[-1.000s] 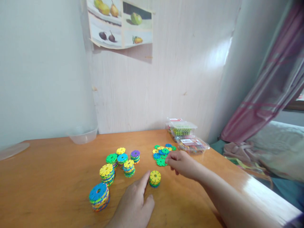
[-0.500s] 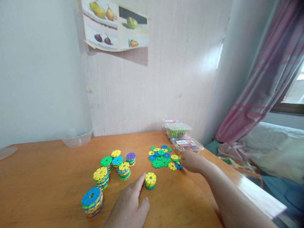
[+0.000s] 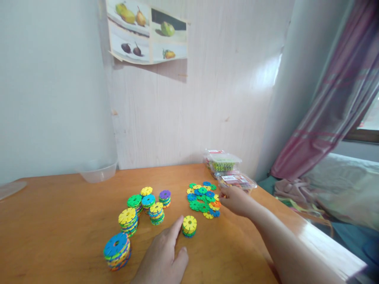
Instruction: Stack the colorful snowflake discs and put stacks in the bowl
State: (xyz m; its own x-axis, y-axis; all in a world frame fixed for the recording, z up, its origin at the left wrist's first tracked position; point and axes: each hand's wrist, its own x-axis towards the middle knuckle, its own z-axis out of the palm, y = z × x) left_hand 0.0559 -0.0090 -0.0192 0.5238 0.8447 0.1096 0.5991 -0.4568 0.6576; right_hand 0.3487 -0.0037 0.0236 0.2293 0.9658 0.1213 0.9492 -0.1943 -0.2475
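My left hand (image 3: 164, 254) lies flat on the wooden table (image 3: 53, 221), fingers apart, index fingertip touching a short stack of discs with a yellow top (image 3: 189, 226). My right hand (image 3: 235, 200) rests at the right edge of a loose pile of green, blue and yellow flower-shaped discs (image 3: 203, 197), its fingers curled against the discs; whether it holds any is hidden. To the left stand several disc stacks (image 3: 146, 205) and a taller stack with a blue top (image 3: 116, 250).
Two clear plastic boxes of small pieces (image 3: 229, 169) stand behind the right hand by the wall. A clear bowl (image 3: 97, 171) and a lid (image 3: 10, 188) are at the back left. The table's right edge (image 3: 319, 240) drops toward bedding.
My right hand went from the pile's near side out to its right, then pushed the loose discs back left into a tighter pile. My left hand stayed put.
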